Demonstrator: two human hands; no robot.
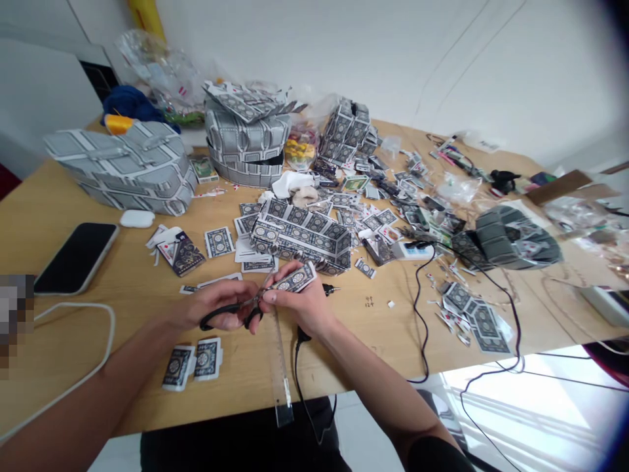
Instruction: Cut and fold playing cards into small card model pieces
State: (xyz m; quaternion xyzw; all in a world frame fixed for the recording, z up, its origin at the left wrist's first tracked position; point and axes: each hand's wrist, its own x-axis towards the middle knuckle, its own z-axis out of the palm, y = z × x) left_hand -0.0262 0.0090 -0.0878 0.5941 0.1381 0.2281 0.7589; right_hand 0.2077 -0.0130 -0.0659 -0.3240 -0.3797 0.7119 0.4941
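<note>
My left hand (220, 305) is closed on a pair of scissors (254, 303) with black handles. The blades point toward a patterned playing card (297, 279), which my right hand (303, 303) grips between thumb and fingers. Whether the blades touch the card I cannot tell. Beneath my hands a clear ruler (282, 367) lies across the table's front edge. Two cards with tabs (207, 359) rest left of it. Just beyond my hands sits a long box woven from folded cards (304, 235).
Woven card baskets (248, 141) stand at the back. A phone (76, 257), a white earbud case (137, 218) and a white cable (112, 328) lie left. Black cords (417, 314) run from a power strip (411, 250) over the front edge. Loose cards (484, 321) and scraps lie right.
</note>
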